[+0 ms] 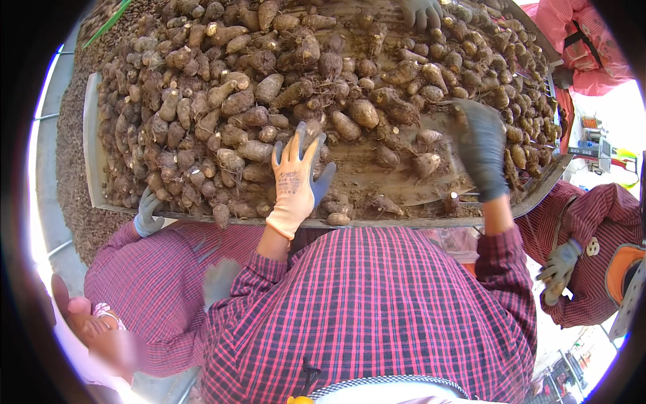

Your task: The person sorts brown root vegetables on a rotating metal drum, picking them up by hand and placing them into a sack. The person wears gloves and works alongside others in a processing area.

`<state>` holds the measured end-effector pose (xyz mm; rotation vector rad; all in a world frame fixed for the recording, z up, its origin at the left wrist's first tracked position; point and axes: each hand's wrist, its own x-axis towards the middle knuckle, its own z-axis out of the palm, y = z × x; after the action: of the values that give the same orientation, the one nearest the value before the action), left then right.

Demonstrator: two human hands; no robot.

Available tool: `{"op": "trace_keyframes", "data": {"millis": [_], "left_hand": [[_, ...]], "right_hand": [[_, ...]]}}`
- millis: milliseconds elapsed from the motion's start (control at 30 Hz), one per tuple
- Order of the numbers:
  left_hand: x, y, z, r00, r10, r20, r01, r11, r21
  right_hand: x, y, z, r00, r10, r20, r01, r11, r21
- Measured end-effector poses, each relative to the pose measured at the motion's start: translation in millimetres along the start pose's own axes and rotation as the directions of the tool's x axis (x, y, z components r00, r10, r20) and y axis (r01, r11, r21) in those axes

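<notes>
A broad heap of brown taro corms [267, 88] with hairy roots covers much of a sorting table with a raised rim [404, 222]. My left hand [298, 177], in an orange glove with grey fingertips, lies palm down at the near edge of the heap. Its fingers are spread and touch the corms beyond, holding none. My right hand [477, 146], in a dark glove, is blurred over the right part of the table beside a soil-strewn bare patch; its fingers are hidden, so whether it holds anything is unclear. A few loose corms [426, 164] lie between my hands.
A co-worker's gloved hand [148, 212] rests at the near left rim; another gloved hand [421, 12] is at the far side. A co-worker in striped clothing [600, 217] is close on the right. Smaller corms [535, 91] lie at the right end. A larger pile [75, 166] lies beyond the left rim.
</notes>
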<state>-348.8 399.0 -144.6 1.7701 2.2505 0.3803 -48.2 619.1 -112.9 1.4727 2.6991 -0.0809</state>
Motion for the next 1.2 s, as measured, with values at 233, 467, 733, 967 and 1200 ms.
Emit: {"op": "trace_keyframes", "data": {"millis": [233, 467, 733, 967, 1200], "left_hand": [[14, 0, -3, 1.0, -0.003, -0.023, 0.002, 0.999, -0.039], [5, -5, -1, 0.999, 0.011, 0.044, -0.012, 0.999, 0.037], [16, 11, 6, 0.993, 0.115, 0.001, -0.115, 0.993, 0.005], [43, 67, 15, 0.913, 0.398, 0.09, -0.387, 0.915, -0.116], [41, 82, 10, 0.867, 0.496, 0.05, -0.474, 0.85, -0.229]], "right_hand": [[44, -139, 44, 0.861, -0.508, -0.025, 0.505, 0.848, 0.16], [0, -35, 39, 0.99, -0.128, 0.054, -0.021, 0.253, 0.967], [-77, 75, 31, 0.915, 0.369, 0.163, -0.188, 0.033, 0.982], [-80, -64, 16, 0.943, -0.066, 0.325, -0.045, 0.946, 0.322], [-110, 100, 53, 0.89, 0.257, -0.376, -0.21, 0.964, 0.162]]}}
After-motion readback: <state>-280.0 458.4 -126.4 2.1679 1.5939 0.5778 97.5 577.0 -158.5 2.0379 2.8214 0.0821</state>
